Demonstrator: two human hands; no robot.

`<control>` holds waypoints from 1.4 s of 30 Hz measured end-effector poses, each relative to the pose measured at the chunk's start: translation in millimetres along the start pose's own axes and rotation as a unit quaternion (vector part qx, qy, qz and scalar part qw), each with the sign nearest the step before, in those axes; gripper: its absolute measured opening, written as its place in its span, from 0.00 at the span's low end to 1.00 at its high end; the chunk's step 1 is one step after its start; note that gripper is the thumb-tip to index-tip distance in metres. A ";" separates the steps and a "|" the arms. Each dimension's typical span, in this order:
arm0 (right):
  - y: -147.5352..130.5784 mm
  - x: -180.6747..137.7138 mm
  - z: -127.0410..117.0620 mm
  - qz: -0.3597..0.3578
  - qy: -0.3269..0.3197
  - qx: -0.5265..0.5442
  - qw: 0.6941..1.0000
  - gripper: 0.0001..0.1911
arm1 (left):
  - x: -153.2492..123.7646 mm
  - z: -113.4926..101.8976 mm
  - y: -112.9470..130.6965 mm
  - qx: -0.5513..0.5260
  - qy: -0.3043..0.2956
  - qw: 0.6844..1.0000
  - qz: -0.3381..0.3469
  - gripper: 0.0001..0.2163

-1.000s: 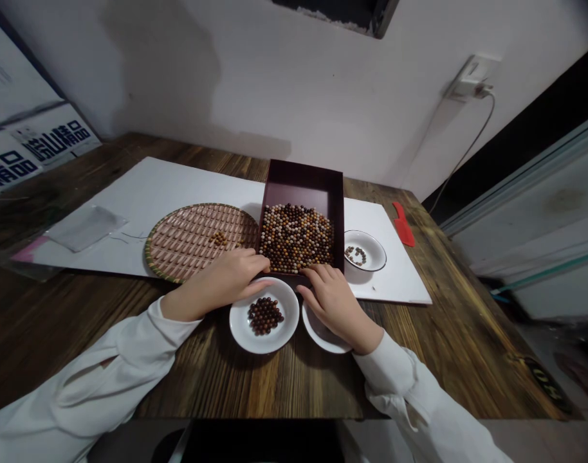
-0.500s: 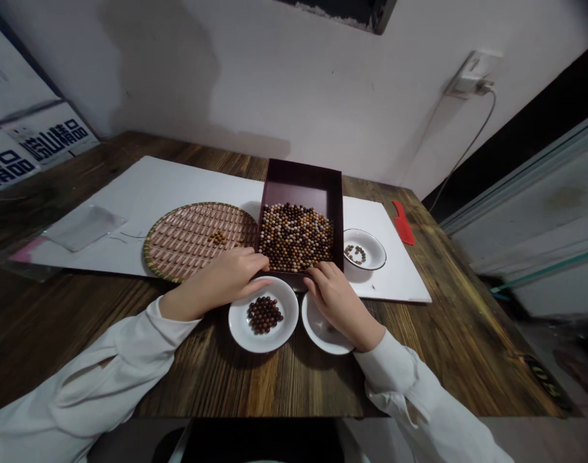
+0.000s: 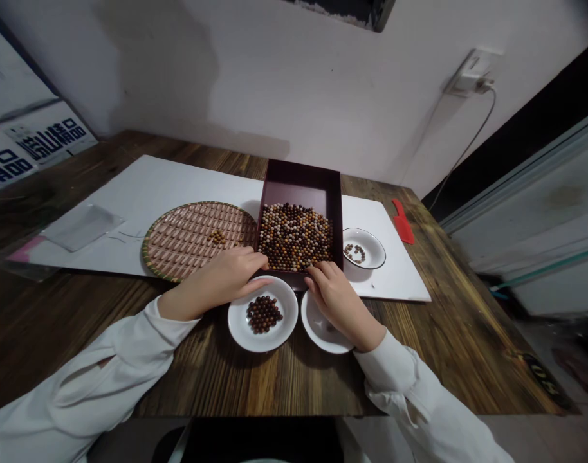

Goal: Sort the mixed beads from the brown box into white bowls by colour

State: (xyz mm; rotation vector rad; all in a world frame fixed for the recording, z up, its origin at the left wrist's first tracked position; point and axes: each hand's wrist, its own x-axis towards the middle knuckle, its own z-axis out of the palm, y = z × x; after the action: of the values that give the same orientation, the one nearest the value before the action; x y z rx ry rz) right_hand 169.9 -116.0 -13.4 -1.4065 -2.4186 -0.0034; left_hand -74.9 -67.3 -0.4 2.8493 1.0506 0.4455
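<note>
A dark maroon box (image 3: 301, 186) holds a heap of mixed brown, tan and cream beads (image 3: 296, 235). My left hand (image 3: 226, 278) rests at the box's near left corner, fingers curled against its wall, thumb over a white dish (image 3: 240, 331) of dark brown beads (image 3: 264, 313). My right hand (image 3: 335, 296) lies over a second white dish (image 3: 316, 331), its fingertips pinched together at the box's near right edge among the beads; what they hold is hidden.
A round woven tray (image 3: 192, 235) with a few tan beads lies left of the box. A small white dish (image 3: 374, 244) with a few beads sits right of it. A white sheet (image 3: 144, 186), a clear bag (image 3: 82, 226) and a red comb (image 3: 403, 222) lie on the wooden table (image 3: 255, 379).
My right hand has slid slightly forward toward the box edge, uncovering more of the dish beneath it. The left hand stays in place.
</note>
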 end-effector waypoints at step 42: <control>15.4 -0.8 3.2 0.013 0.135 0.224 0.965 0.11 | -2.2 8.2 -6.3 0.016 -0.001 1.000 -0.003 0.17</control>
State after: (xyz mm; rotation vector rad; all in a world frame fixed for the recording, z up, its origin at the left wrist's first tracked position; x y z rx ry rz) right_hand 182.4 -108.3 -19.3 -1.1437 -2.0135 0.3172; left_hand -78.0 -63.7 -9.8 2.8728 1.0757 0.4296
